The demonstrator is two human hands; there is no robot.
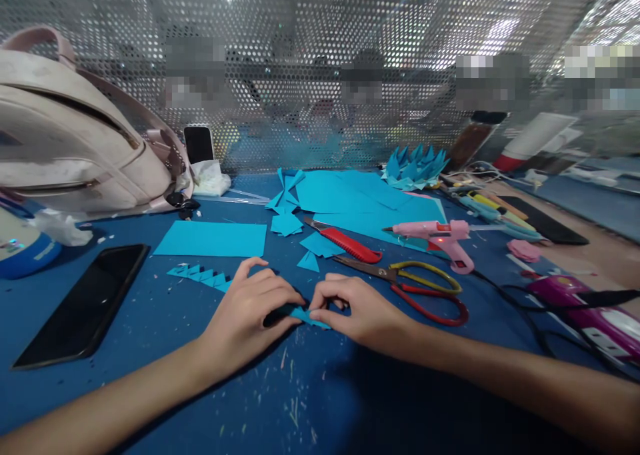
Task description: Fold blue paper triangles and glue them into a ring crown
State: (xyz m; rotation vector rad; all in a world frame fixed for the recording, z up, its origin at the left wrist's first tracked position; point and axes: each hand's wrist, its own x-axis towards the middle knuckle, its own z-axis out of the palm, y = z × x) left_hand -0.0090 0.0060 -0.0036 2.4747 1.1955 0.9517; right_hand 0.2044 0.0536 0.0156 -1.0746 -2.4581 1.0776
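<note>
Between my two hands, low over the table, is a small folded piece of blue paper (299, 314). My left hand (255, 305) pinches its left part between thumb and fingers. At its right end, the thumb and forefinger of my right hand (357, 308) close on it; its exact shape is partly covered by my fingers. A strip of folded blue paper points (200, 276) lies left of my left hand. Small blue paper triangles (309, 262) rest just beyond my hands. Scissors (395, 273) with one yellow and one red handle lie beside a red utility knife (350, 243).
A pink glue gun (440, 232) with a cord lies at right, near a purple power strip (590, 312). Blue paper sheets (350, 192) and a spiky folded paper piece (415, 168) sit behind. At left are a black phone (83, 305) and a pale backpack (75, 135).
</note>
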